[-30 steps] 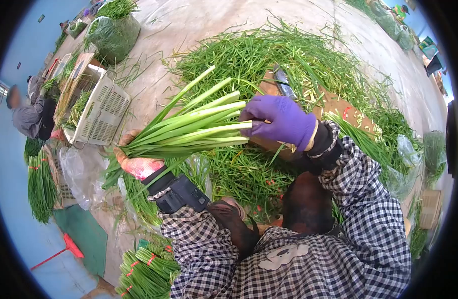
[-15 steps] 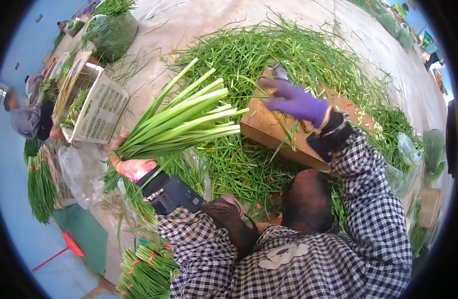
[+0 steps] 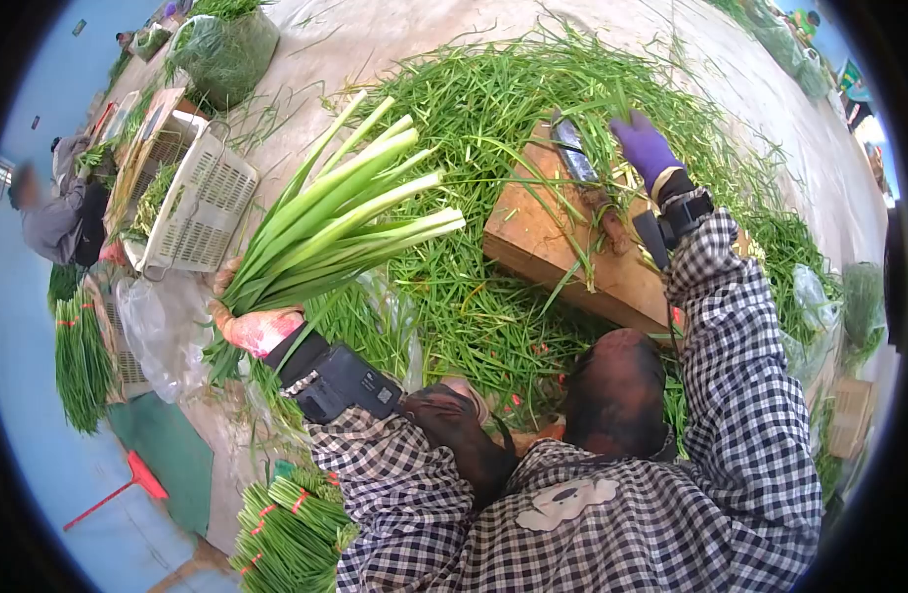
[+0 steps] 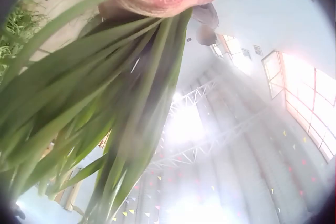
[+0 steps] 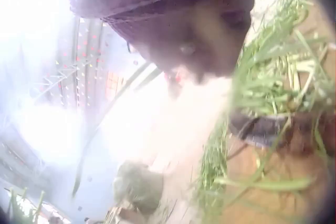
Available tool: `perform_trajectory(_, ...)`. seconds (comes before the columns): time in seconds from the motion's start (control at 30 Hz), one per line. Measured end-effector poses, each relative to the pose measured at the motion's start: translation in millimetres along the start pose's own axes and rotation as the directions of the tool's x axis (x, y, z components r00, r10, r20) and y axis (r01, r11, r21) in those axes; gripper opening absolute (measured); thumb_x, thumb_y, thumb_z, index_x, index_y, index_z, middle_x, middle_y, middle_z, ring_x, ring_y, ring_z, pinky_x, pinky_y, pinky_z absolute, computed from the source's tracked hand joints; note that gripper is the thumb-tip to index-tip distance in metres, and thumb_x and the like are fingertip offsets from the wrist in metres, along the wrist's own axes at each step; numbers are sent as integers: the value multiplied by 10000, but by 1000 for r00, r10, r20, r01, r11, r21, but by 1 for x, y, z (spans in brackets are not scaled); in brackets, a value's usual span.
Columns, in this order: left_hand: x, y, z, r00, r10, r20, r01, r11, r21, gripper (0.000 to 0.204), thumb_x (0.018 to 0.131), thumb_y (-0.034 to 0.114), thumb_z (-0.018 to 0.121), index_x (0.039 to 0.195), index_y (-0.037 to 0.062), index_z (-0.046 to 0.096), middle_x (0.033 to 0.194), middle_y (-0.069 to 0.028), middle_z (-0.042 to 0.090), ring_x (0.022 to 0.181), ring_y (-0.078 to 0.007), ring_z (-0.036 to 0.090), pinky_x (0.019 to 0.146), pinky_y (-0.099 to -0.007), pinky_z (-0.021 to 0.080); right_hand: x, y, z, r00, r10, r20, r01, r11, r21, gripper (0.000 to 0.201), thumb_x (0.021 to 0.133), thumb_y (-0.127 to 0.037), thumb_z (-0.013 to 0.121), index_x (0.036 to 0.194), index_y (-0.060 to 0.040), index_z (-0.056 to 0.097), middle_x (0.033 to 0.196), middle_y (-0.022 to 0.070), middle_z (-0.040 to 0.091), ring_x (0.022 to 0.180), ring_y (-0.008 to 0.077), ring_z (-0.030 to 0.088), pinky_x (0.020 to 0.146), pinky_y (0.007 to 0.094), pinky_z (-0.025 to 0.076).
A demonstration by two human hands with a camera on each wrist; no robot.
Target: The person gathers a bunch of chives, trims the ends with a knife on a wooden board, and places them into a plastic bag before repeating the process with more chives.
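"Crate [image 3: 202, 203] at left; nearer us, our left hand [image 3: 258, 331] is closed round a bunch of green stalks [image 3: 345, 212], pale ends fanned toward centre. What could go wrong there?"

"Uneven pressure, we judge. Held too loosely, the outer stalks could slide free; squeezed too hard, the leaves could bruise."

"And on the brown block [image 3: 533, 242] to the right of them?"

"We see a knife [image 3: 570, 148], handle toward us, loose leaves against it. Those strands could mask the edge, and our glove could catch on it in a low reach."

"What of our right hand [image 3: 647, 148], purple-gloved, farther right?"

"It is just beside the knife, over the leaf heap [image 3: 518, 84]. Green blades show at the fingertips; we cannot tell whether they are pinched. Any clinging strand could stray among the stalks."
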State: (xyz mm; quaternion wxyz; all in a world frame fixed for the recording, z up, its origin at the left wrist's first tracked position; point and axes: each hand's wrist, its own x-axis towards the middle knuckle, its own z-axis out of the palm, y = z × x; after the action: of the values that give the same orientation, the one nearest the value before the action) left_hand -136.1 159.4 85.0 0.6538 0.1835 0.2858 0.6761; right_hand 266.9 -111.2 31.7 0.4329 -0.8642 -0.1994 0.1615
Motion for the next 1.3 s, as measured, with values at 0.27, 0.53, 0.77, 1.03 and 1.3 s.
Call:
perform_trajectory(0.27,-20,-15,19,998,-34,-58,38,997,64,307,817,310,416,814,44,568,881,-117,597,842,-269,566,765,-446,471,-108,-104,133,514,-816,263,801,567,194,838,566,-303,771,1253,-31,375,1259,208,368,1135,308,403,914,352,388)
perform_trajectory(0.53,-28,-20,29,993,-120,15,120,993,-2,400,849,365,354,861,18,555,835,-131,602,780,-259,575,752,-439,476,-127,-105,195,524,-767,370,565,638,523,382,728,-112,619,1098,-44,550,1082,132,574,996,232,536,860,346,431)
perform_trajectory(0.77,-13,9,14,996,25,80,-18,996,-87,505,853,430,293,833,13,578,812,-127,599,752,-279,572,726,-475,477,-51,-56,58,948,-211,237,287,888,-359,463,793,-320,543,1172,-59,495,1070,191,562,949,298,552,846,351,423)
perform_trajectory(1.03,-82,-18,74,981,180,72,-177,983,-36,472,857,431,392,942,-16,518,836,-140,535,791,-222,530,710,-369,482,-157,-118,129,342,-505,792,-642,490,590,724,795,-535,519,1308,-70,306,1286,119,390,1176,248,392,989,397,323)
perform_trajectory(1.3,-152,-53,79,689,200,696,-374,921,106,487,862,467,428,1057,23,458,971,-153,540,879,-258,539,782,-376,453,-154,-159,130,727,-622,292,-549,-270,791,767,717,-618,547,1241,-83,383,1188,106,488,1125,262,447,978,434,347)
